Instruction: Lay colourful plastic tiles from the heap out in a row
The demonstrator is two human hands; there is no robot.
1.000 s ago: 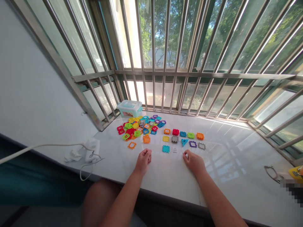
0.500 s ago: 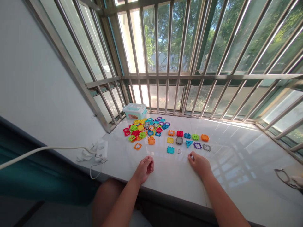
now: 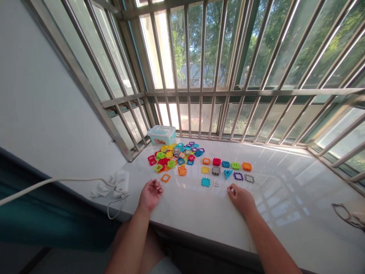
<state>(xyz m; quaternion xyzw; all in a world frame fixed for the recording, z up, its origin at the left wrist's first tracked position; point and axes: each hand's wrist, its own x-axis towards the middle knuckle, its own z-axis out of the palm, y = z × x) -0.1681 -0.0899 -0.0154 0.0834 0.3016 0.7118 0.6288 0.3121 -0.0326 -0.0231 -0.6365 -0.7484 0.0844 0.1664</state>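
My left hand [image 3: 151,194] lies palm partly up on the white surface, fingers loosely bent and apart, holding nothing. Just beyond its fingertips is an orange notched square frame tile [image 3: 165,177]. My right hand [image 3: 242,198] rests with its fingers curled in, and no object shows in it. Nearest to it are a small white square piece [image 3: 216,183], a blue triangular piece [image 3: 227,174] and a purple frame tile [image 3: 238,176]. A turquoise square tile [image 3: 205,182] and a grey square block [image 3: 216,170] sit among several pieces laid out in rows.
A heap of colourful interlocking tiles [image 3: 173,155] lies at the back left, before a lidded plastic box [image 3: 162,134]. A power strip [image 3: 122,182] with cables stands at left. Glasses [image 3: 343,214] lie at far right. Metal window bars [image 3: 228,92] border the surface.
My left hand has moved left toward the orange frame tile, and its fist has loosened with the palm turned up. My right hand has hardly moved; the laid-out pieces stay as they were.
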